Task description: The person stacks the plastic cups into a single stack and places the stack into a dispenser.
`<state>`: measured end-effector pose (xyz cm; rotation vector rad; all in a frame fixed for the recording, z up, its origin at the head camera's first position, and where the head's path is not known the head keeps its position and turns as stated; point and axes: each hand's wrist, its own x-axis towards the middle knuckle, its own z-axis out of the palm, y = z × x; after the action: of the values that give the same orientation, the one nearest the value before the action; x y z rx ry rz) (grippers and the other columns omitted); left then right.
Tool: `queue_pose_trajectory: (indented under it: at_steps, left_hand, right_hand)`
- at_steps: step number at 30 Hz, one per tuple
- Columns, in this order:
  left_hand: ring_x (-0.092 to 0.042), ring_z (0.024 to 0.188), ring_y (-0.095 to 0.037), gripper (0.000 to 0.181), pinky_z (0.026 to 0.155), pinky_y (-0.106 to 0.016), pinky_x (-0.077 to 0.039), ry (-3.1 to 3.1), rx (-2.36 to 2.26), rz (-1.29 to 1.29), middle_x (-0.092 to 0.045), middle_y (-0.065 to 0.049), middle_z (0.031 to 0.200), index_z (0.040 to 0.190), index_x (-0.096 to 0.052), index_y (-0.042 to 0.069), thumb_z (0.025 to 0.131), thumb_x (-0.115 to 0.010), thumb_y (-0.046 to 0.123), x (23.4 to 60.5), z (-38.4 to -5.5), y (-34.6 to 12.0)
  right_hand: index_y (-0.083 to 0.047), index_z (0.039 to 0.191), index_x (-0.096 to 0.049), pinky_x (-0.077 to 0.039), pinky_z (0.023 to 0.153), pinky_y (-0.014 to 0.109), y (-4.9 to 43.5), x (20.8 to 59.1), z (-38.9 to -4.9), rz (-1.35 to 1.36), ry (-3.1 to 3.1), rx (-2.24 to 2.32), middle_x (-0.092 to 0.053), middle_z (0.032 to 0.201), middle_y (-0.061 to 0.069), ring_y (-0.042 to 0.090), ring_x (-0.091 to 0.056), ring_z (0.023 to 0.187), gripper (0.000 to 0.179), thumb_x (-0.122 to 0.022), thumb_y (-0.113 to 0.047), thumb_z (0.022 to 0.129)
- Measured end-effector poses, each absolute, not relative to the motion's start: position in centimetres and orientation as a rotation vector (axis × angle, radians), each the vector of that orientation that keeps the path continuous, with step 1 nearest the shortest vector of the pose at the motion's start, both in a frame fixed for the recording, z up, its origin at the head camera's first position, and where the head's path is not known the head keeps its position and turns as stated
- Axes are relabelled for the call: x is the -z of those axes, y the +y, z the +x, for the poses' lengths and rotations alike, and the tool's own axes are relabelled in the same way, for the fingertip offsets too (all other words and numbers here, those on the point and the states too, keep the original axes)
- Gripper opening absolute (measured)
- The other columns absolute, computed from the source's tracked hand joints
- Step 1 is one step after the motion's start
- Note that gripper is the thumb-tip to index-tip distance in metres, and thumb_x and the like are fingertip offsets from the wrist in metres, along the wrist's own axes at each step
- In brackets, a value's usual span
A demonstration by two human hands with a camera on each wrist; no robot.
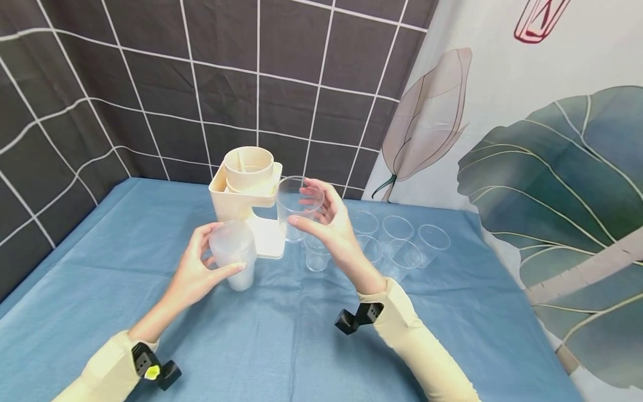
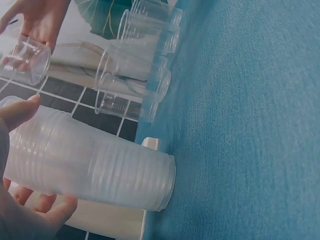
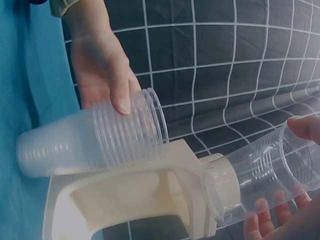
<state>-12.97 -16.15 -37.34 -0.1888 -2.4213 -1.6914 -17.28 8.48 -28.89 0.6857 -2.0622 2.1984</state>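
Clear plastic cup stack [image 1: 232, 254]: many cups nested into one another, rims up, left of the middle of the table [image 1: 281, 346], on the near side of the cream stand [image 1: 226, 202]; whether its base rests on the cloth [image 1: 150, 234] or sits slightly above, I cannot tell.
Left hand [image 1: 195, 273]: grasping the cup stack from the left, thumb across the near side, fingers curved round the other side.
Single cup [image 1: 297, 207]: transparent, rim up, raised above the table, near the right side of the cream stand; whether the two touch is unclear.
Right hand [image 1: 331, 223]: grasping the single cup from the right, thumb on the near side, fingers on the far side.
Cream stand: placed toward the far edge, with a flat base and a round cup-shaped piece [image 1: 249, 180] on top; a thin upright strip shows inside that piece.
Standing cups [image 1: 406, 255]: several clear ones, rims up, mostly grouped on the right of the table; another stands nearer the cream stand, below the right hand.
Blue cover: the cloth lies over the table with soft creases.
Sleeves [image 1: 424, 352]: pale cream, each with a small black device at the wrist.
Far side: a dark hanging [image 1: 291, 56] with white grid lines, and at the right a pale one [image 1: 492, 67] printed with large leaves.
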Motion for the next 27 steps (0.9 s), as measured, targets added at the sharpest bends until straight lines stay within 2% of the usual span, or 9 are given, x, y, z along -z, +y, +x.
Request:
queue_pose_trajectory:
  at_steps: [9,17,22,27]
  left_hand:
    - [-0.04,0.132,-0.039,0.087,0.102,-0.068,-0.034,-2.422,1.693,-0.187,-0.039,-0.018,0.144,0.142,-0.027,0.005,0.075,-0.082,0.01,37.3,-12.9,-16.2]
    - [-0.039,0.134,-0.038,0.087,0.102,-0.068,-0.033,-2.422,1.703,-0.188,-0.038,-0.017,0.145,0.142,-0.026,0.006,0.075,-0.082,0.011,37.3,-13.0,-16.1]
    - [-0.039,0.133,-0.038,0.087,0.103,-0.067,-0.034,-2.42,1.704,-0.191,-0.038,-0.017,0.144,0.142,-0.026,0.006,0.075,-0.082,0.011,37.3,-13.0,-16.1]
    - [-0.038,0.134,-0.038,0.086,0.103,-0.067,-0.033,-2.427,1.703,-0.193,-0.038,-0.018,0.145,0.142,-0.026,0.006,0.076,-0.081,0.011,37.3,-12.9,-16.2]
  right_hand:
    - [-0.003,0.136,-0.043,-0.042,0.103,0.043,7.4,28.8,-17.7,0.633,-2.044,-2.19,-0.052,0.128,0.011,0.018,-0.054,0.112,0.063,-0.069,0.001,0.078]
    - [-0.002,0.137,-0.043,-0.045,0.101,0.035,6.5,28.8,-18.2,0.619,-2.013,-2.204,-0.052,0.126,0.009,0.015,-0.054,0.109,0.064,-0.069,0.001,0.079]
    - [-0.004,0.136,-0.045,-0.045,0.101,0.035,5.8,28.6,-18.3,0.653,-2.015,-2.205,-0.052,0.129,0.012,0.028,-0.053,0.116,0.061,-0.068,0.001,0.08]
    - [-0.002,0.137,-0.044,-0.045,0.097,0.03,5.1,28.7,-18.2,0.7,-1.994,-2.247,-0.049,0.134,0.021,0.039,-0.048,0.123,0.062,-0.067,0.004,0.08]
